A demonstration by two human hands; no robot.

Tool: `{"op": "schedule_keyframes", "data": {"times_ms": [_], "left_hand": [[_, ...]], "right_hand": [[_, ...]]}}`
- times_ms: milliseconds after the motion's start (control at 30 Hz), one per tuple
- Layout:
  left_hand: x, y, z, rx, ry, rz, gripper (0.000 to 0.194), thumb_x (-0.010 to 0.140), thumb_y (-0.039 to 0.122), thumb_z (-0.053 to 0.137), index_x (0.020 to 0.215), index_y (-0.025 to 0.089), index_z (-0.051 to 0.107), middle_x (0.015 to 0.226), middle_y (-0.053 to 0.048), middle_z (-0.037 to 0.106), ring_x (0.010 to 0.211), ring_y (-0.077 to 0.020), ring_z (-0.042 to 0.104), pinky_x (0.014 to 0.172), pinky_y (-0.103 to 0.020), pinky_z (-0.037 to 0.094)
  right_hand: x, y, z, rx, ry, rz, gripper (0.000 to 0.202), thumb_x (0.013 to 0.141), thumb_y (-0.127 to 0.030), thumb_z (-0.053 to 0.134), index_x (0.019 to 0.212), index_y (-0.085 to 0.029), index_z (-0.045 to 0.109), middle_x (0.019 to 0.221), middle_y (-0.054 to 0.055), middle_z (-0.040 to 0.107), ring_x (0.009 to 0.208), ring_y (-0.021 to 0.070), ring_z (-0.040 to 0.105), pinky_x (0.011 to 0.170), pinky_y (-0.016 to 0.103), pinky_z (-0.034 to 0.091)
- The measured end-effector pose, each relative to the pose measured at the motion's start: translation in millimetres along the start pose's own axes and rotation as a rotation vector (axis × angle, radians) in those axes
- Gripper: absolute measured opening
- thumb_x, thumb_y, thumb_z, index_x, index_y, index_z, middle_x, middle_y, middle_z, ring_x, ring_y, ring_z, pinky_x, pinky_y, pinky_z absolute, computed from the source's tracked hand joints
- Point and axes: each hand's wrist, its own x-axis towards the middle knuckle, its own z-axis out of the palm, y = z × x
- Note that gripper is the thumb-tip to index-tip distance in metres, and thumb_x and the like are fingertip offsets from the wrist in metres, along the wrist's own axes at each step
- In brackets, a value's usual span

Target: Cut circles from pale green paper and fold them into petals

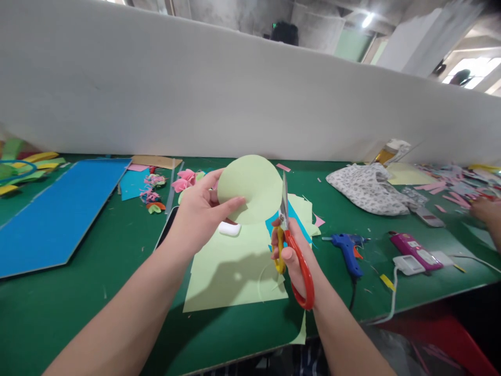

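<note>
My left hand [203, 211] pinches a pale green paper circle [252, 183] by its left side, thumb in front and fingers behind. The circle is held up above the table. In my right hand [295, 256] is a pair of scissors [287, 224] with one red and one yellow handle loop. Its blades point upward beside the circle's right edge; whether they touch the paper I cannot tell. Below lie pale green sheets [223, 277] with a thin curved paper offcut [262, 284] on them. A small white oblong object [229, 228] rests there, and blue paper [297, 222] shows behind my right hand.
A blue glue gun [348, 253] and a pink power strip [417, 250] with cords lie at the right. Patterned cloth [370, 188] sits behind them. A blue board [66, 214] and paper flowers [183, 180] are at the left. Another person's hand [487, 211] is far right.
</note>
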Motion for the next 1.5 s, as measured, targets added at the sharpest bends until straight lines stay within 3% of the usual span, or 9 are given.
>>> {"op": "schedule_keyframes", "data": {"times_ms": [267, 667, 867, 1100, 1500], "left_hand": [[-0.2, -0.1, -0.1, -0.021, -0.011, 0.0, 0.051, 0.073, 0.033, 0.081, 0.119, 0.021, 0.062, 0.086, -0.003, 0.075, 0.071, -0.0192, 0.071, 0.054, -0.028, 0.063], [1.6, -0.7, -2.9, 0.007, 0.048, 0.008, 0.061, 0.073, 0.03, 0.08, 0.129, 0.022, 0.059, 0.082, -0.003, 0.076, 0.068, -0.0201, 0.073, 0.053, -0.027, 0.062], [3.5, -2.6, -6.4, 0.024, 0.088, 0.022, 0.063, 0.073, 0.035, 0.08, 0.13, 0.022, 0.059, 0.074, -0.002, 0.074, 0.063, -0.0189, 0.071, 0.054, -0.027, 0.061], [4.7, 3.1, -10.2, 0.056, 0.118, 0.025, 0.063, 0.072, 0.035, 0.079, 0.131, 0.023, 0.06, 0.071, -0.002, 0.072, 0.065, -0.0199, 0.07, 0.057, -0.028, 0.062], [7.5, -0.7, -16.1, 0.057, 0.148, 0.064, 0.063, 0.073, 0.037, 0.079, 0.132, 0.025, 0.06, 0.071, 0.0, 0.071, 0.069, -0.021, 0.071, 0.056, -0.029, 0.062]], "right_hand": [[-0.7, -0.8, 2.3, 0.028, 0.014, 0.005, 0.088, 0.053, -0.095, 0.056, 0.106, -0.025, 0.052, 0.075, -0.004, 0.048, 0.061, 0.0137, 0.044, 0.057, 0.029, 0.041], [-2.4, -7.0, 3.4, -0.037, 0.044, 0.016, 0.088, 0.051, -0.096, 0.055, 0.103, -0.024, 0.054, 0.064, -0.007, 0.044, 0.055, 0.0125, 0.038, 0.055, 0.029, 0.039], [-4.4, -11.3, 2.7, -0.08, 0.033, 0.008, 0.081, 0.058, -0.093, 0.056, 0.103, -0.025, 0.053, 0.064, -0.007, 0.041, 0.058, 0.014, 0.039, 0.056, 0.029, 0.042], [-3.6, -9.3, 1.6, -0.088, 0.003, 0.026, 0.08, 0.055, -0.092, 0.059, 0.099, -0.026, 0.053, 0.062, -0.008, 0.036, 0.056, 0.0135, 0.032, 0.053, 0.028, 0.036], [-4.7, -9.8, 2.4, -0.106, 0.01, 0.042, 0.061, 0.067, -0.076, 0.071, 0.098, -0.027, 0.054, 0.063, -0.007, 0.035, 0.056, 0.0134, 0.028, 0.052, 0.029, 0.028]]}}
